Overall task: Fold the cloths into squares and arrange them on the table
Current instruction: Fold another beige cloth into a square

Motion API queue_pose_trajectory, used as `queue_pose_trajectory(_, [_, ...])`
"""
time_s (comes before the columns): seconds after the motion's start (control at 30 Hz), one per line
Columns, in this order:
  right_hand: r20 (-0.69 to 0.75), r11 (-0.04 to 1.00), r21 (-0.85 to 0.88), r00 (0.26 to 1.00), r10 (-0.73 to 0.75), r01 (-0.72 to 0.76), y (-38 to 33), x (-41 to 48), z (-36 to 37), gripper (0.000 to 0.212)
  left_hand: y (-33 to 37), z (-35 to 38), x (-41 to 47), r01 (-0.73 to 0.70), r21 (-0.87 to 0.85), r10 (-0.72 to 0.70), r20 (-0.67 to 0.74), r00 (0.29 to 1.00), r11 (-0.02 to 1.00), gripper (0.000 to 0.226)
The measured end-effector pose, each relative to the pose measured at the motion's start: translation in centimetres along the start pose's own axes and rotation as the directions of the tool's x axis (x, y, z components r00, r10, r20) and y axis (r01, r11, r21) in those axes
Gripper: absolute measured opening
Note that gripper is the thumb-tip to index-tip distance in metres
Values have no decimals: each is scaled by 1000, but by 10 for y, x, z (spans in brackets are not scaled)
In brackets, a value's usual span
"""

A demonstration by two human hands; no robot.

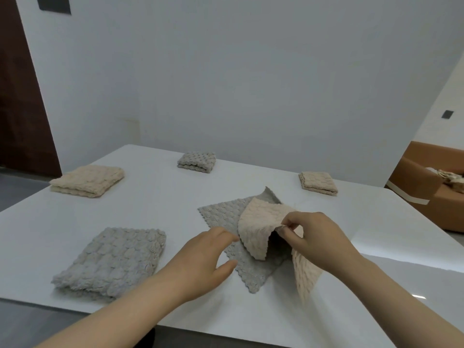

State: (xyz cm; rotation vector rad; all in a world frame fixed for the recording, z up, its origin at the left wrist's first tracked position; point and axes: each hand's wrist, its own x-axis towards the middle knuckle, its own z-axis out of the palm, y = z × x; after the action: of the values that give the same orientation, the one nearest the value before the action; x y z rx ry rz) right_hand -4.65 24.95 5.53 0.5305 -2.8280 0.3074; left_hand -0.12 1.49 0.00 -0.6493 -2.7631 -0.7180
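The right hand [319,237] pinches the beige cloth [258,224] by its upper edge, holding it lifted above the flat grey cloth [221,218] on the worktop [351,222]. The left hand [200,259], fingers loose and empty, is at the grey cloth's left edge, nearer the beige cloth's hanging corner.

Rear wall [226,71]: plain, pale grey-white, evenly lit. A dark rectangle [54,3] is fixed at its upper left, cut off by the frame edge. A dark brown wooden panel [22,109] stands to the left of this wall. Side wall [454,101], right: white, carrying one small dark switch plate [447,114]. Below it sits an orange-brown sofa [414,179] with a pale trim strip at its base — the items on its seat are too blurred to identify. Floor [20,179]: grey. Table [125,197]: white glossy top, rounded corners, light reflected along its right side.
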Motion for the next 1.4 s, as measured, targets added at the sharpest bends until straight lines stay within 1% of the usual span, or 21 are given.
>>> queue_pose_trajectory(0.13, [34, 996, 22, 996, -83, 83, -20, -18, -15, 16, 20, 4, 1, -16, -61, 11, -70, 997, 998, 50])
queue_pose_trajectory(0.27, [35, 987, 37, 987, -160, 158, -33, -29, -24, 16, 36, 3, 0, -39, -133, 20, -141, 990, 990, 43])
queue_pose_trajectory(0.53, [10, 976, 62, 978, -209, 208, -44, -43, -38, 16, 50, -4, -5, -81, -177, 35, -249, 968, 981, 15])
queue_pose_trajectory(0.77, [5, 972, 84, 975, -222, 221, -54, -52, -52, 14, 59, -15, -8, -107, -201, 49, -275, 960, 974, 15])
queue_pose_trajectory(0.87, [10, 974, 85, 978, -210, 209, -58, -54, -58, 11, 63, -22, -7, -97, -168, 46, -283, 958, 981, 15])
queue_pose_trajectory(1.0, [18, 977, 36, 978, -210, 209, -63, -55, -66, 5, 64, -38, -7, -98, -100, 63, -305, 950, 990, 5])
queue_pose_trajectory(1.1, [14, 979, 3, 979, -203, 203, -66, -56, -73, 8, 63, -51, -9, -97, -109, 58, -317, 947, 989, 9])
queue_pose_trajectory(1.17, [-9, 980, -29, 981, -196, 195, -67, -56, -76, 11, 61, -61, -12, -104, -121, 58, -332, 941, 987, 9])
queue_pose_trajectory(1.23, [-47, 981, -49, 981, -188, 186, -67, -56, -80, 9, 59, -70, -16, -111, -120, 63, -350, 935, 987, 9])
queue_pose_trajectory(1.33, [-87, 986, -32, 982, -168, 166, -67, -55, -86, 5, 53, -85, -19, -99, -70, 66, -370, 927, 993, 11])
queue_pose_trajectory(1.4, [-107, 986, -19, 980, -168, 167, -68, -55, -88, 8, 49, -93, -21, -89, -42, 66, -388, 919, 995, 12])
